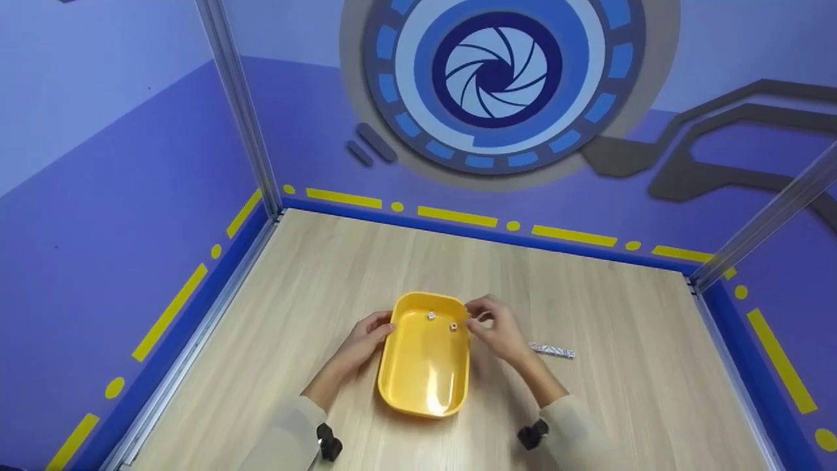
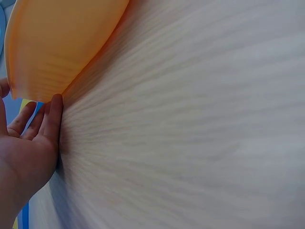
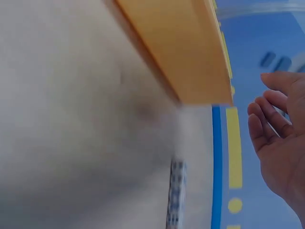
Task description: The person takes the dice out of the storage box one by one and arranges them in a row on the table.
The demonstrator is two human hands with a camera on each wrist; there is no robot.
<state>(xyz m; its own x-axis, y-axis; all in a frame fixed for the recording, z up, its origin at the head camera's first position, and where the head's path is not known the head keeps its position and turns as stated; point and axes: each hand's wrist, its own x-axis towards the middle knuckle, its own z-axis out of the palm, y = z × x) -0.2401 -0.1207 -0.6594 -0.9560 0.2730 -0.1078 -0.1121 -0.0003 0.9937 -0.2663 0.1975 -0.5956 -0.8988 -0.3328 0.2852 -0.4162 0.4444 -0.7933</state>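
A yellow tray (image 1: pixel 428 366) with raised walls lies on the wooden table. Two small dice sit inside near its far end: one white die (image 1: pixel 431 316) and another die (image 1: pixel 453 327) showing a red mark. My left hand (image 1: pixel 361 340) grips the tray's left wall, thumb at the rim and fingers outside; the left wrist view shows its fingers (image 2: pixel 53 114) against the outer wall. At the far right corner is my right hand (image 1: pixel 497 327), fingers loosely bent near the rim. In the right wrist view this hand (image 3: pixel 281 133) appears apart from the wall, with nothing visible in it.
A row of several dice (image 1: pixel 552 350) lies on the table (image 1: pixel 628 366) to the right of my right hand. Blue printed walls (image 1: pixel 301 131) with metal corner posts (image 1: pixel 239 98) enclose the table at the back and sides.
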